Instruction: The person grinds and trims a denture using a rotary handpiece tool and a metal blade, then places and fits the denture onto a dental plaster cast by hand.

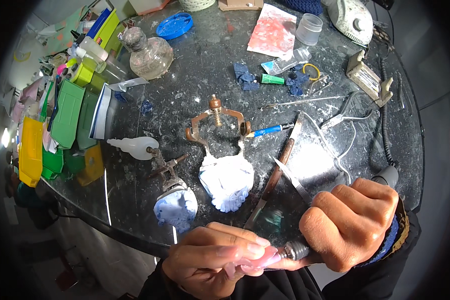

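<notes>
At the lower middle, my left hand (210, 257) pinches a pink translucent piece (252, 261). To its right my right hand (350, 222) is closed around a dark metal rotary handpiece (295, 250), whose tip meets the pink piece. Just above sit a white plaster cast (225, 182) on a brass-and-steel hinged frame (216, 107) and a blue cast (174, 207) on a second metal fitting. A wooden-handled knife (277, 172) and a serrated silver tool (295, 182) lie beside them.
Green and yellow bins (65, 112) crowd the left, near a white bulb (137, 147) and glass flask (150, 62). Behind are a blue lid (174, 27), stained paper (270, 32) and clear cup (309, 31). Pliers (335, 120), a bracket (365, 77), a coiled cord (385, 140) and a white device (350, 22) occupy the right.
</notes>
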